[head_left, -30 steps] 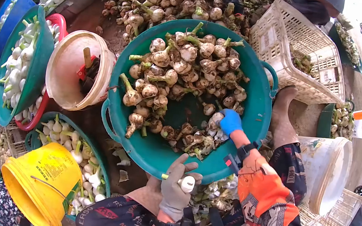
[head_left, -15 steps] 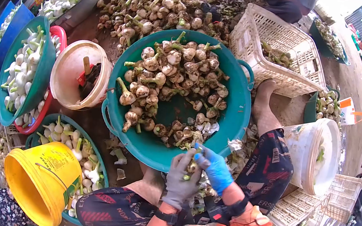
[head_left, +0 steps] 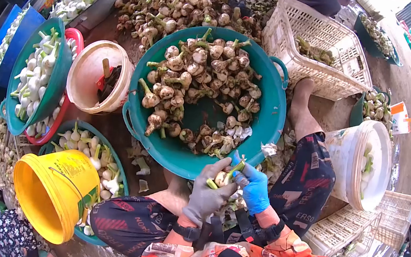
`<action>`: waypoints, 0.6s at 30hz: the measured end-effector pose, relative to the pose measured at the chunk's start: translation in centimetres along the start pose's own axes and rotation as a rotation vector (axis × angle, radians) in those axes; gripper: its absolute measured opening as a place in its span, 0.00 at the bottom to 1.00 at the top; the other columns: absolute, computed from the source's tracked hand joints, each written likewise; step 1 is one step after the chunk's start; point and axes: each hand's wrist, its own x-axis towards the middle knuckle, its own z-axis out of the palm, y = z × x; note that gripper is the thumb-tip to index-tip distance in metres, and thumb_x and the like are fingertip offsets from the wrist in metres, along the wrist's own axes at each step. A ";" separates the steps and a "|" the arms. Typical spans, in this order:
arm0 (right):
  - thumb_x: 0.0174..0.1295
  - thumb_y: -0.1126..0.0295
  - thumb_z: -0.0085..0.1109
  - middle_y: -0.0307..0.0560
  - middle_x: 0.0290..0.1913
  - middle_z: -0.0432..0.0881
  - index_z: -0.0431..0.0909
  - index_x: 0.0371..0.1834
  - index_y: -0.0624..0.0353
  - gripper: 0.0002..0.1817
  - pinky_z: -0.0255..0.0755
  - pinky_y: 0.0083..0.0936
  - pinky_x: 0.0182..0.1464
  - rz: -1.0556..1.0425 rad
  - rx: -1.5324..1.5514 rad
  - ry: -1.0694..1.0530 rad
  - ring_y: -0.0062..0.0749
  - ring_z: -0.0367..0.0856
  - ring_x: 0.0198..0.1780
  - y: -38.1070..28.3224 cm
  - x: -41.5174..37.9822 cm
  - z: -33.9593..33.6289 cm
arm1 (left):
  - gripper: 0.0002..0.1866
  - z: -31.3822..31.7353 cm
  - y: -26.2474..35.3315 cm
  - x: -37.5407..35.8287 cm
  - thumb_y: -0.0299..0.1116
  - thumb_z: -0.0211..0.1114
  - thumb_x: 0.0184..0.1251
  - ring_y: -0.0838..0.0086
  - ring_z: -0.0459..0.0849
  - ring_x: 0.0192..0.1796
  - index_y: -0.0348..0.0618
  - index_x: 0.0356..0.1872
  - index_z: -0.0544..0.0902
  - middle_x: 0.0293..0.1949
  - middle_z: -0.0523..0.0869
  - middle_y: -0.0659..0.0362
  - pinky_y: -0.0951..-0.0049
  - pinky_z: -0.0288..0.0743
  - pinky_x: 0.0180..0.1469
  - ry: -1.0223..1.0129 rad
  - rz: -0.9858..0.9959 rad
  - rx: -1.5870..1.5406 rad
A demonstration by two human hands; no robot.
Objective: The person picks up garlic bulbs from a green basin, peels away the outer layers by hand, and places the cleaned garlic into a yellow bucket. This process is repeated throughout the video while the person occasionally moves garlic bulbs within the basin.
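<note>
Gloved left hand (head_left: pixel 207 194) grips 1 garlic bulb (head_left: pixel 221 178) near the 5 o'clock rim of the green tub (head_left: pixel 176 159); right hand (head_left: pixel 256 189) beside it, grip unclear. Likely light, firm, bruisable: best cradled round its body.

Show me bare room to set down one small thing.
Free: mostly bare middle of the round green plastic basin, ringed by soil-stained garlic bulbs; brown ground between the upper cream slatted plastic crate and right-hand white plastic bucket. Crowded: the basin's far side, packed with bulbs.
</note>
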 end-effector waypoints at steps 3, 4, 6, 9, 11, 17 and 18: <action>0.64 0.78 0.55 0.42 0.42 0.85 0.76 0.58 0.65 0.18 0.74 0.19 0.48 -0.041 0.125 0.001 0.18 0.78 0.42 0.0 -0.2 -0.2 | 0.28 -0.5 3.0 0.0 0.28 0.64 0.62 0.80 0.80 0.30 0.37 0.64 0.70 0.42 0.80 0.58 0.81 0.73 0.28 -0.143 -0.483 -0.796; 0.64 0.78 0.56 0.42 0.42 0.85 0.76 0.57 0.65 0.18 0.74 0.19 0.48 -0.040 0.083 0.020 0.18 0.78 0.42 0.1 -0.2 -0.3 | 0.27 -0.7 3.1 -0.1 0.31 0.63 0.63 0.81 0.80 0.27 0.38 0.64 0.70 0.41 0.81 0.58 0.82 0.72 0.24 -0.181 -0.512 -0.886; 0.63 0.78 0.57 0.42 0.43 0.85 0.78 0.55 0.66 0.16 0.74 0.18 0.47 -0.038 -0.001 0.056 0.18 0.78 0.43 0.5 -0.1 -0.4 | 0.23 -0.9 1.4 -0.8 0.36 0.56 0.68 0.81 0.80 0.27 0.40 0.63 0.71 0.39 0.81 0.59 0.82 0.72 0.24 -0.269 -0.513 -1.051; 0.62 0.78 0.58 0.44 0.42 0.86 0.80 0.53 0.64 0.15 0.74 0.19 0.43 -0.074 0.026 0.143 0.16 0.78 0.40 0.7 -0.2 0.0 | 0.21 -0.7 1.0 -0.9 0.40 0.52 0.71 0.80 0.80 0.29 0.42 0.61 0.73 0.34 0.80 0.59 0.82 0.73 0.25 -0.331 -0.600 -1.308; 0.58 0.79 0.59 0.53 0.39 0.86 0.81 0.53 0.60 0.18 0.73 0.21 0.38 -0.126 -0.329 0.230 0.21 0.81 0.37 0.7 -0.3 -0.4 | 0.21 0.2 -0.3 -0.5 0.47 0.49 0.73 0.78 0.80 0.28 0.38 0.51 0.76 0.35 0.81 0.57 0.78 0.73 0.27 -0.198 -0.498 -0.781; 0.45 0.81 0.57 0.52 0.25 0.76 0.78 0.57 0.57 0.29 0.69 0.34 0.28 -0.582 -0.877 0.239 0.43 0.77 0.26 0.3 -0.8 -0.6 | 0.16 1.5 2.1 -1.0 0.33 0.60 0.70 0.82 0.77 0.29 0.35 0.54 0.75 0.34 0.80 0.62 0.82 0.70 0.31 -0.010 -0.499 -0.588; 0.45 0.80 0.58 0.52 0.26 0.77 0.78 0.57 0.57 0.29 0.70 0.33 0.29 -0.562 -0.860 0.224 0.41 0.78 0.27 0.4 -1.0 -0.4 | 0.15 1.7 1.8 -0.8 0.32 0.59 0.70 0.82 0.78 0.30 0.35 0.53 0.76 0.36 0.82 0.61 0.82 0.71 0.32 0.021 -0.493 -0.592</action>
